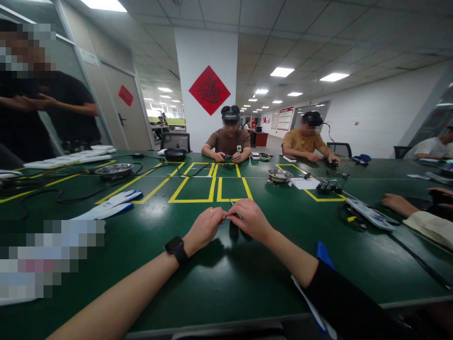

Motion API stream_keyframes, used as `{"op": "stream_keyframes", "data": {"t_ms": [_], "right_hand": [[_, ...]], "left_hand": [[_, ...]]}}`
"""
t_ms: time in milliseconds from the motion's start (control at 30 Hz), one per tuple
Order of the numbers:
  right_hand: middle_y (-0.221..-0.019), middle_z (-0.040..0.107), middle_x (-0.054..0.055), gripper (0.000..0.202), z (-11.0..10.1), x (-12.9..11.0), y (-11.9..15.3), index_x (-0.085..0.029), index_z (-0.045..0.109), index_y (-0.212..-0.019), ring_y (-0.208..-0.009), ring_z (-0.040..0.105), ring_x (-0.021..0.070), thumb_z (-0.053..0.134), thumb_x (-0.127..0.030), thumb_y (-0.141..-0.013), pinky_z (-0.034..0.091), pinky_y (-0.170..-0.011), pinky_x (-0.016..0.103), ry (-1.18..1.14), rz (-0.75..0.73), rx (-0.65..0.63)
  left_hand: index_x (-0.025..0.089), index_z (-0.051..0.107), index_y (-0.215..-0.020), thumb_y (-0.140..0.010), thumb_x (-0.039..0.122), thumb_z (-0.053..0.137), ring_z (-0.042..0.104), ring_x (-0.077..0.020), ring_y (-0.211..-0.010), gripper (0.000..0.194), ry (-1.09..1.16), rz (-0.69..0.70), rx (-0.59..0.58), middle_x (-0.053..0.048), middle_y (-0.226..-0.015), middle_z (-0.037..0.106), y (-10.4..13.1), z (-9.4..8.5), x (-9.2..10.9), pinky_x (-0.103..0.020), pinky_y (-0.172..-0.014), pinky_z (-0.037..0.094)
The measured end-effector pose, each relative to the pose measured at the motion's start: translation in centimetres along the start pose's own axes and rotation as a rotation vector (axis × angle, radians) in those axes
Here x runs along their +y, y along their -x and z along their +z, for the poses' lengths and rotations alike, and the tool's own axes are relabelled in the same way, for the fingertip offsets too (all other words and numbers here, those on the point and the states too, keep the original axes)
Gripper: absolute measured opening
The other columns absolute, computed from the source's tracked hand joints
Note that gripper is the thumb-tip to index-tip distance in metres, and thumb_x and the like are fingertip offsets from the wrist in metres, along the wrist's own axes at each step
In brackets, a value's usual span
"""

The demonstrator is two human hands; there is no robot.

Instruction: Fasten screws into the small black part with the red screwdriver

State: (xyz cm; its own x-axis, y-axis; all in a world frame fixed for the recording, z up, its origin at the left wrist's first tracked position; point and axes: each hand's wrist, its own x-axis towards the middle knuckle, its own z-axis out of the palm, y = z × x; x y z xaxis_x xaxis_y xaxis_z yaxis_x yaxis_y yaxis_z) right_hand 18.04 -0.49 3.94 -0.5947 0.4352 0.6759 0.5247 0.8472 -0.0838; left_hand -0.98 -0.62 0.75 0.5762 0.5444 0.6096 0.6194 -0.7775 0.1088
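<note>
My left hand (204,230) and my right hand (252,220) meet over the green table (191,278), fingertips pinched together. A tiny piece sits at the fingertips, too small to name. Just under the fingers is a small black object (233,229), partly hidden by my right hand; I cannot tell whether the fingers touch it. Behind the right knuckles pokes up a thin, light-coloured tip (231,202). A black watch (177,249) is on my left wrist.
White-and-blue gloves (109,206) lie at left, near cables and a metal bowl (113,170). Another metal bowl (280,175), a paper sheet (303,183) and several black parts (329,188) lie at right. Two people (228,137) sit opposite; a co-worker's hand (396,205) rests at right.
</note>
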Motion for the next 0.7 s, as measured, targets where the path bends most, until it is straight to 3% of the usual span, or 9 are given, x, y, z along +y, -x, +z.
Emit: {"op": "stream_keyframes", "data": {"t_ms": [700], "right_hand": [[-0.086,0.061,0.006,0.015,0.28,-0.27,0.11,-0.019,0.057,-0.087,-0.087,0.051,0.0183,0.045,-0.028,-0.088,0.038,-0.082,0.033,-0.142,-0.034,-0.024]], "left_hand": [[0.017,0.048,-0.078,-0.093,0.025,0.024,0.048,-0.0152,-0.069,0.029,0.128,-0.016,-0.09,-0.003,-0.071,0.052,0.27,-0.56,0.33,-0.028,-0.067,0.038]]}}
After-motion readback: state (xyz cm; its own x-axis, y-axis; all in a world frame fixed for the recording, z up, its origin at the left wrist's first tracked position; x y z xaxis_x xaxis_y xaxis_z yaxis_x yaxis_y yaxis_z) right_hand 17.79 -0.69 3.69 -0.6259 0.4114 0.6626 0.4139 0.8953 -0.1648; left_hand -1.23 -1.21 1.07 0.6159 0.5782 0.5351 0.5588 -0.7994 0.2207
